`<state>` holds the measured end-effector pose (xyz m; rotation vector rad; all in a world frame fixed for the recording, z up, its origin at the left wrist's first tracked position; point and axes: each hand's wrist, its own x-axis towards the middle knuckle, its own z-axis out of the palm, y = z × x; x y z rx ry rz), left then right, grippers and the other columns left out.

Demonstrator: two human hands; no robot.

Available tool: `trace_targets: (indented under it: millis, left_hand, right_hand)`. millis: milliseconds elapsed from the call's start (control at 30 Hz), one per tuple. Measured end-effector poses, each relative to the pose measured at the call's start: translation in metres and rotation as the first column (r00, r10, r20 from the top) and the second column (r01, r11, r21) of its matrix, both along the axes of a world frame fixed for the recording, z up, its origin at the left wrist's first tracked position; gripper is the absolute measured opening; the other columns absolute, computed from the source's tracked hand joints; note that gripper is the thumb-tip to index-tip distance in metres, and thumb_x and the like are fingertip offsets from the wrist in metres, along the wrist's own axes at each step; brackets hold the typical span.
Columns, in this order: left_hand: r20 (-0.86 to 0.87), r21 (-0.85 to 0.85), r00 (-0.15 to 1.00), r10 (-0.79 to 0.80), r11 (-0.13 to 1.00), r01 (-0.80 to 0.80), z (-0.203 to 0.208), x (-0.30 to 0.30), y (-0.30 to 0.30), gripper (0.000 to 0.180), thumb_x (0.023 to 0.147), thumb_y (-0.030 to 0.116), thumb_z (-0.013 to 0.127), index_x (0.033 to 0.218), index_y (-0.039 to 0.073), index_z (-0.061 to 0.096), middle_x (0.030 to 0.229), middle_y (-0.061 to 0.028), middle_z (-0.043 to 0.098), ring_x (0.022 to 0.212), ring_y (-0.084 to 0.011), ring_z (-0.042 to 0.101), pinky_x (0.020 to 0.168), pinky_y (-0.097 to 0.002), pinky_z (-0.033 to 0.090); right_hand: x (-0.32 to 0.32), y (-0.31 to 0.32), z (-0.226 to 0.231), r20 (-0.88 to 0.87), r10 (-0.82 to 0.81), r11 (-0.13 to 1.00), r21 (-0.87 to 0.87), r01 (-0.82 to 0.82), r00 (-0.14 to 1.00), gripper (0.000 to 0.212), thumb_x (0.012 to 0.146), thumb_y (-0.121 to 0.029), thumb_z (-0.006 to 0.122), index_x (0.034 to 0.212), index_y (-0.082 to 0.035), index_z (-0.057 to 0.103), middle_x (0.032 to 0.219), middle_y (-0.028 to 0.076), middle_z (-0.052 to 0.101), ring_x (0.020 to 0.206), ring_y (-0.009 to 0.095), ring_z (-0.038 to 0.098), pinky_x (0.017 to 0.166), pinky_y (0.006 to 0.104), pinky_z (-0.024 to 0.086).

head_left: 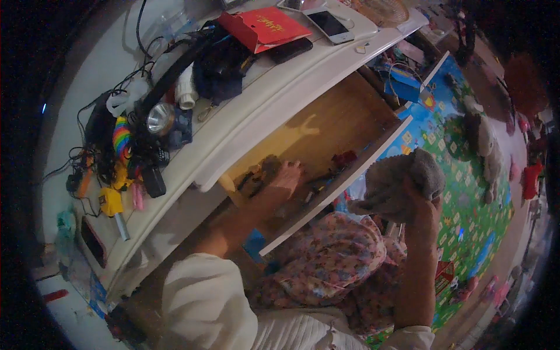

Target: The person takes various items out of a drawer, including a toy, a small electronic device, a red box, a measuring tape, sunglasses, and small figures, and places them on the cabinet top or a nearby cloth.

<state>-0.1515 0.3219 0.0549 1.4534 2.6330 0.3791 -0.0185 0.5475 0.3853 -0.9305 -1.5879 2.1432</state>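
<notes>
My left hand [284, 177] reaches into an open wooden drawer [326, 125] of a white desk. Its fingers rest on small dark items lying on the drawer bottom; whether it grips one I cannot tell. A small red object [344, 158] lies in the drawer just right of that hand. My right hand [424, 205] is raised beside the drawer front and holds a crumpled grey cloth [402, 178]. My lap below is covered in floral fabric [326, 262].
The white desk top [280, 81] carries a red box [265, 26], a white phone [328, 24], a dark phone [290, 50], a headlamp [158, 118], cables and tools. A second open drawer [402, 81] holds blue items. A colourful play mat [466, 175] with a plush toy [484, 140] covers the floor.
</notes>
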Motion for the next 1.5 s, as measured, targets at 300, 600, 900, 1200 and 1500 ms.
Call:
trace_targets:
  millis: [300, 600, 900, 1200, 1500]
  left_hand:
    - [0.195, -0.5, 0.97, 0.142, 0.866, -0.026, 0.118, -0.016, 0.045, 0.028, 0.085, 0.015, 0.042, 0.111, 0.012, 0.053, 0.124, -0.0113, 0.048, 0.117, -0.0271, 0.044, 0.098, -0.0472, 0.032]
    - [0.14, 0.005, 0.988, -0.071, 0.997, 0.071, 0.061, -0.032, 0.124, 0.031, 0.084, 0.021, 0.045, 0.112, 0.012, 0.054, 0.114, -0.0105, 0.056, 0.107, -0.0286, 0.052, 0.09, -0.042, 0.043]
    - [-0.018, -0.103, 0.991, -0.134, 0.986, 0.132, 0.047, -0.005, -0.017, 0.032, 0.081, 0.015, 0.049, 0.111, 0.01, 0.057, 0.116, -0.0088, 0.055, 0.108, -0.0261, 0.051, 0.095, -0.0452, 0.037]
    - [0.126, -0.052, 0.992, -0.018, 0.998, 0.025, 0.016, 0.016, 0.004, 0.03, 0.079, 0.011, 0.05, 0.107, 0.009, 0.059, 0.121, -0.0091, 0.051, 0.12, -0.0294, 0.043, 0.105, -0.0482, 0.027]
    - [-0.056, 0.085, 0.972, -0.23, 0.968, 0.234, 0.059, 0.022, 0.039, 0.028, 0.079, 0.012, 0.05, 0.105, 0.008, 0.059, 0.107, -0.0108, 0.057, 0.11, -0.0299, 0.049, 0.096, -0.0437, 0.037]
  right_hand:
    - [-0.003, -0.001, -0.004, 0.029, 0.065, 0.997, 0.045, -0.066, 0.997, 0.043, 0.079, -0.005, 0.064, 0.12, -0.002, 0.051, 0.114, 0.009, 0.057, 0.106, 0.022, 0.054, 0.092, 0.0352, 0.042]
    - [0.002, 0.011, -0.006, 0.0, 0.038, 0.996, 0.075, -0.038, 0.999, 0.045, 0.077, -0.002, 0.063, 0.12, -0.002, 0.05, 0.114, 0.008, 0.057, 0.106, 0.022, 0.053, 0.094, 0.0363, 0.041]
    - [0.001, 0.001, 0.0, -0.029, 0.002, 1.0, 0.023, -0.001, 1.0, 0.044, 0.076, -0.001, 0.066, 0.118, 0.001, 0.052, 0.113, 0.011, 0.058, 0.102, 0.024, 0.057, 0.089, 0.0365, 0.045]
    - [-0.002, 0.001, 0.003, -0.049, 0.023, 0.998, -0.065, -0.027, 0.999, 0.047, 0.08, -0.002, 0.062, 0.123, -0.002, 0.046, 0.119, 0.01, 0.053, 0.108, 0.024, 0.052, 0.092, 0.036, 0.044]
    - [0.002, 0.023, -0.001, -0.098, -0.046, 0.998, -0.047, 0.041, 0.994, 0.04, 0.08, -0.003, 0.063, 0.118, -0.001, 0.052, 0.113, 0.009, 0.057, 0.103, 0.021, 0.055, 0.09, 0.0356, 0.045]
